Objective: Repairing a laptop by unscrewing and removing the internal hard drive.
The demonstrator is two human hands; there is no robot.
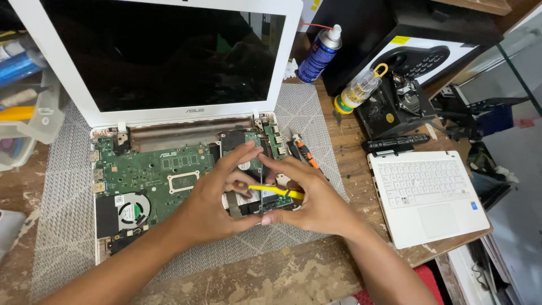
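Over the opened laptop (152, 181), both hands grip a yellow-handled tool (276, 191), long axis 3-to-9 o'clock: left hand (217, 203), right hand (313, 197).

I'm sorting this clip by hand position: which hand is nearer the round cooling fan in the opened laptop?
Left. The left hand sits just right of the cooling fan, over the green board. The right hand lies farther right, beyond the left, holding a yellow-handled tool.

It looked like an electronics repair workshop: an opened laptop (169, 141) with bare motherboard (152, 172) lay on a scuffed bench (282, 277) at centre, a spray can (319, 53) at upper centre, and a removed keyboard cover (426, 195) at right.
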